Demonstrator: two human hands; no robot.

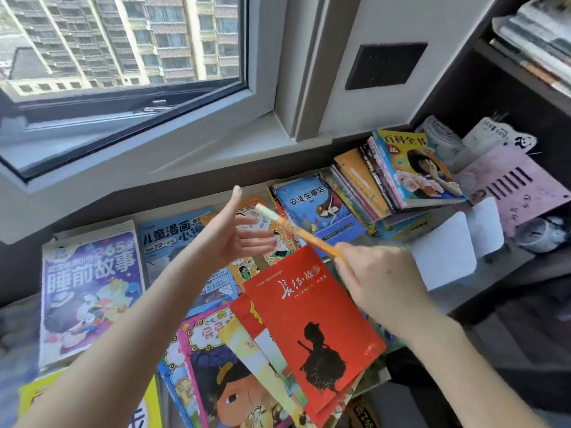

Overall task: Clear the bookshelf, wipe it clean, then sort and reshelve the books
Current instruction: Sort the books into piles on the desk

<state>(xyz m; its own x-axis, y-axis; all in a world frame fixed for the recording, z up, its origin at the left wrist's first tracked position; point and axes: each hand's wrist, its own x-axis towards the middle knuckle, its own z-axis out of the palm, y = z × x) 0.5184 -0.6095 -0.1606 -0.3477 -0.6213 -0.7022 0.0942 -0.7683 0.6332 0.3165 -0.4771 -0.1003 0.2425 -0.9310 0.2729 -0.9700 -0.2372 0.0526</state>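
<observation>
Red paperback (312, 329), thin and probably floppy, tops a loose fan of glossy picture books at the desktop's (463, 296) near edge. The slick covers look likely to slide, so each is best pinched at the spine. A leaning stack (414, 174) fills the far right corner beside the dark bookshelf (494, 97), and a purple storybook (89, 291) lies at the left edge. The left hand (238, 239) spreads open and empty. The right hand (374, 273) curls its fingers round a light, rigid orange pencil (296, 230).

desk (448, 301) | blocked: spread books (89, 288), leaning book stack (414, 171), pink box (519, 186) | free: air above
</observation>
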